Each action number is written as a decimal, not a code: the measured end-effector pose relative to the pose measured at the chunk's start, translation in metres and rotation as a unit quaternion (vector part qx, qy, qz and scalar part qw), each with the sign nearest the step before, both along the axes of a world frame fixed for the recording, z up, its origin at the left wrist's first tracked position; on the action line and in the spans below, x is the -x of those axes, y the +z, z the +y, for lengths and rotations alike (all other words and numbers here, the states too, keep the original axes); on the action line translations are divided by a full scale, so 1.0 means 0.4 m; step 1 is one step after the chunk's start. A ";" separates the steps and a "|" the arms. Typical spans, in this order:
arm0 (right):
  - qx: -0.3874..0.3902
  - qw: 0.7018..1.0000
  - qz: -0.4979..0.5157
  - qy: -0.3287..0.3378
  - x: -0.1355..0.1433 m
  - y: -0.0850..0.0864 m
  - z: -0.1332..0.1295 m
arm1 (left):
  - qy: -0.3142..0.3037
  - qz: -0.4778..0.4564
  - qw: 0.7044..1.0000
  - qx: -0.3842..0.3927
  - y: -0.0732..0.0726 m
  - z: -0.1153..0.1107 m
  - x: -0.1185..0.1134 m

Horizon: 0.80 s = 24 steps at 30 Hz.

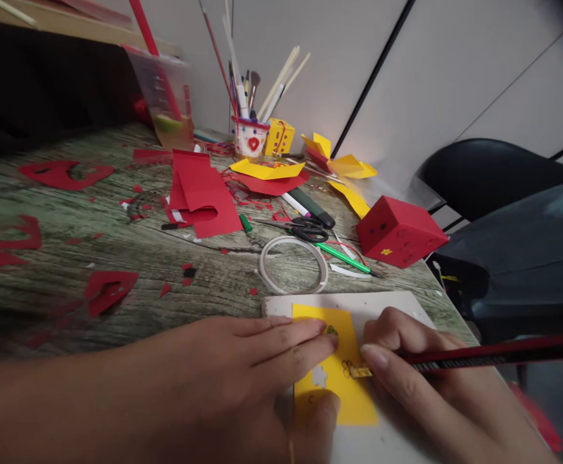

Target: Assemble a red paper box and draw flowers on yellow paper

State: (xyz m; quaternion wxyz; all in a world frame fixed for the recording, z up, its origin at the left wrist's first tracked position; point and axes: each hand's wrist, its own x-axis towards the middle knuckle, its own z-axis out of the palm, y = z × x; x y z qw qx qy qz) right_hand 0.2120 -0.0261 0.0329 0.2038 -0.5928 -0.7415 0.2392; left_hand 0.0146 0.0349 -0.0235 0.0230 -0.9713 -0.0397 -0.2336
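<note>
My left hand (pixel 262 367) lies with fingers stretched over a yellow paper piece (pixel 359 406), pressing it onto a white board (pixel 397 306). Between its thumb and fingers a flower-shaped hole shows in the paper, and small flower outlines are drawn on it. In my right hand (pixel 421 380) is a red and black pencil (pixel 498 353), pinched close to its front end. The pencil's front end meets the paper by a small drawn flower outline, at the right of my left fingertips; the very tip is hard to make out.
Beyond the board lie a roll of tape (pixel 267 264), black scissors (pixel 310 230), a green pen (pixel 344 256) and a red paper box (pixel 400 233). Red scraps (pixel 110 290) litter the left. Behind stand a brush cup (pixel 250 138) and a drink cup (pixel 168 96).
</note>
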 end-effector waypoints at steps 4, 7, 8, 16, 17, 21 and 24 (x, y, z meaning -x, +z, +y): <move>-0.007 1.000 0.011 -0.004 -0.001 -0.001 -0.002 | -0.006 0.019 1.000 -0.013 0.004 0.001 0.001; 0.007 1.000 0.028 -0.009 0.001 -0.005 -0.003 | -0.009 0.019 0.999 -0.024 0.006 0.002 0.001; 0.008 0.999 0.032 -0.010 0.002 -0.005 -0.003 | -0.012 0.021 0.999 -0.027 0.008 0.003 0.001; 0.109 0.965 0.228 -0.075 -0.017 -0.003 -0.003 | -0.027 0.057 0.997 -0.038 0.029 0.013 0.009; 0.118 0.942 0.301 -0.091 -0.022 -0.004 -0.004 | -0.026 0.056 0.997 -0.038 0.031 0.015 0.009; 0.205 0.838 0.503 -0.048 -0.031 -0.009 -0.015 | -0.029 0.059 0.997 -0.027 0.048 0.021 0.002; 0.230 0.851 0.467 -0.068 -0.038 -0.005 -0.021 | -0.019 0.073 0.997 0.008 0.064 0.023 -0.001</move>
